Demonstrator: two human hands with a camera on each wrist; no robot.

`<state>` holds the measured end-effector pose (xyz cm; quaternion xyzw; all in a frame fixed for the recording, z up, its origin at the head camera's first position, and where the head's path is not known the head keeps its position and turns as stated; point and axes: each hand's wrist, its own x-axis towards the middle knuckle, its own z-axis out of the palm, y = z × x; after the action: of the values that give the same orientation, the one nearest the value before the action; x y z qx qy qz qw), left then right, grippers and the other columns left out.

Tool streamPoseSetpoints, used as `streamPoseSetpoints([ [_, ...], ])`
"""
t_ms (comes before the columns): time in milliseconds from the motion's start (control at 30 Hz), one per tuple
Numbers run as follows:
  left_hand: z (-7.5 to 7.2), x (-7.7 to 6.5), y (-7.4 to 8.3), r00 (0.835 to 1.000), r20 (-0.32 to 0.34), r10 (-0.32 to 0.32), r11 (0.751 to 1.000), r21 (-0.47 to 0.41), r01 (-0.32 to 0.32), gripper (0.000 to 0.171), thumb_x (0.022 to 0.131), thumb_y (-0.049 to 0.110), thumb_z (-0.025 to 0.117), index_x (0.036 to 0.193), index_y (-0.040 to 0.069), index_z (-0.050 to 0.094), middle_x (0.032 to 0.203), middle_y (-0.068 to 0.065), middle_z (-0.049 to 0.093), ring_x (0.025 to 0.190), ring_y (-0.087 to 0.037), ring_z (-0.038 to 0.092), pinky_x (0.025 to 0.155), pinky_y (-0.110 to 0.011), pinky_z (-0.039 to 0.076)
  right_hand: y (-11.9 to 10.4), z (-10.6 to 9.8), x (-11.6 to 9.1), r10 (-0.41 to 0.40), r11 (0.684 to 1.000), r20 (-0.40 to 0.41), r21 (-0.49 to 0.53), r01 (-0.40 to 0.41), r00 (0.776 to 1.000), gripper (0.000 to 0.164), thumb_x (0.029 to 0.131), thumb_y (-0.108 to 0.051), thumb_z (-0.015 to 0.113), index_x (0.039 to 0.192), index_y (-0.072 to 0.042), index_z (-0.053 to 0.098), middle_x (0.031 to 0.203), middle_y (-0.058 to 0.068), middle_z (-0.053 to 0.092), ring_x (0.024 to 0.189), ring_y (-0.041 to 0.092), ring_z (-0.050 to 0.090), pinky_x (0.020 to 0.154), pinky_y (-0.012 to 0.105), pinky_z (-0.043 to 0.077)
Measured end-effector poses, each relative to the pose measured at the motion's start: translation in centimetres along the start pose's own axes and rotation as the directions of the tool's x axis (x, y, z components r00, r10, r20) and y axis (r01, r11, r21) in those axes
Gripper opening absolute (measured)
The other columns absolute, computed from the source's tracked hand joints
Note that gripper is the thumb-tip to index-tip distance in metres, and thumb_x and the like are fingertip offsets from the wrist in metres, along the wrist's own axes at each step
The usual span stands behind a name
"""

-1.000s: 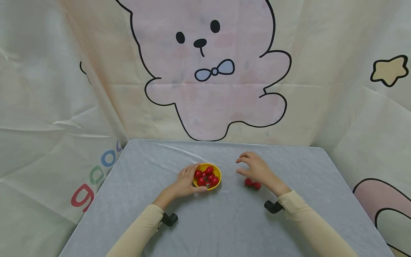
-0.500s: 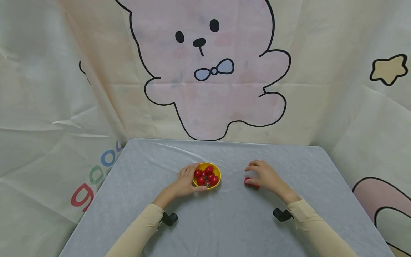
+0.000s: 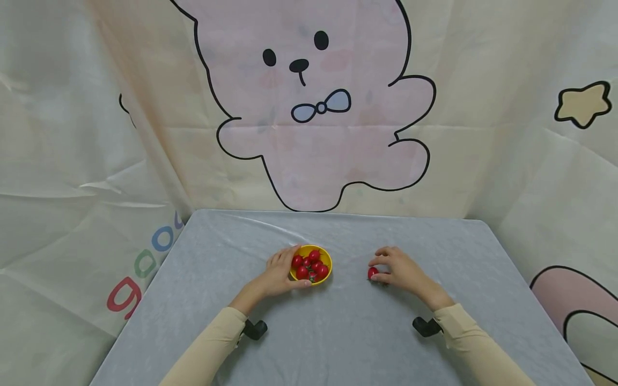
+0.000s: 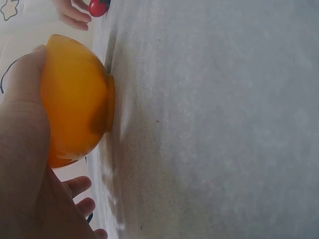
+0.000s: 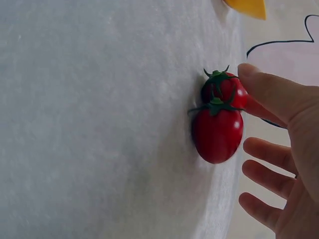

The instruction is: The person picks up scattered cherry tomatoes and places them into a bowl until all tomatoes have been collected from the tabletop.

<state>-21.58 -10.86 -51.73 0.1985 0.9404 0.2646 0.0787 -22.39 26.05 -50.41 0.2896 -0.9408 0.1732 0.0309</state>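
My left hand (image 3: 280, 274) grips a small yellow bowl (image 3: 330, 269) at its left side, the thumb along the near rim. Several cherry tomatoes (image 3: 316, 266) lie in the bowl. In the left wrist view, the bowl (image 4: 75, 99) stands on its foot on the cloth. Two more tomatoes lie beside my right hand (image 3: 401, 271); one tomato (image 3: 372, 273) shows near the thumb and index finger, which hides most of the other. The right wrist view has the near tomato (image 5: 218, 134) and the farther tomato (image 5: 222, 91), with the thumb at its edge and fingers spread, not closed round either.
A grey cloth covers the table (image 3: 318, 338). Behind it hangs a backdrop (image 3: 309, 161) printed with a pink bear, and pale curtains (image 3: 58, 214) flank both sides. Black camera mounts (image 3: 426, 327) stick out below both wrists.
My right hand has come down and a little to the right, onto the two loose tomatoes, slowing in the last half second. The left hand and bowl have stayed in place.
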Motion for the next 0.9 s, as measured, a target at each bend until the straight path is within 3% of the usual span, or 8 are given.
streamPoseSetpoints([
  [233,0.0,0.0,0.1,1.0,-0.001,-0.006,1.0,-0.009,0.006,0.103,0.081,0.062,0.071,0.157,0.015,0.019,0.16,-0.015,0.031,0.148,-0.039,0.024,0.121,-0.061,0.017,0.1,-0.2,-0.1,0.028,1.0,0.036,-0.003,-0.028,0.999,0.044,0.073,-0.036,0.086,0.112,-0.018,0.074,0.127,0.017,0.062,0.118,0.04,0.056,0.097,0.057,0.047],
  [567,0.1,0.0,-0.1,1.0,0.003,-0.008,1.0,0.0,0.008,0.104,0.081,0.062,0.071,0.157,0.015,0.019,0.16,-0.015,0.031,0.148,-0.039,0.024,0.121,-0.06,0.016,-0.2,0.9,0.3,0.036,0.997,-0.009,-0.064,-0.036,0.999,0.036,0.074,-0.033,0.086,0.105,-0.019,0.075,0.119,0.012,0.066,0.11,0.034,0.06,0.091,0.053,0.05],
  [900,0.2,0.0,-0.2,1.0,-0.002,-0.004,1.0,-0.008,0.004,0.104,0.081,0.063,0.07,0.157,0.015,0.019,0.16,-0.015,0.031,0.148,-0.039,0.024,0.121,-0.06,0.016,-0.4,1.2,0.0,0.058,0.996,-0.019,-0.063,-0.06,0.998,0.039,0.074,-0.037,0.086,0.106,-0.017,0.074,0.119,0.012,0.065,0.111,0.033,0.059,0.09,0.055,0.05],
])
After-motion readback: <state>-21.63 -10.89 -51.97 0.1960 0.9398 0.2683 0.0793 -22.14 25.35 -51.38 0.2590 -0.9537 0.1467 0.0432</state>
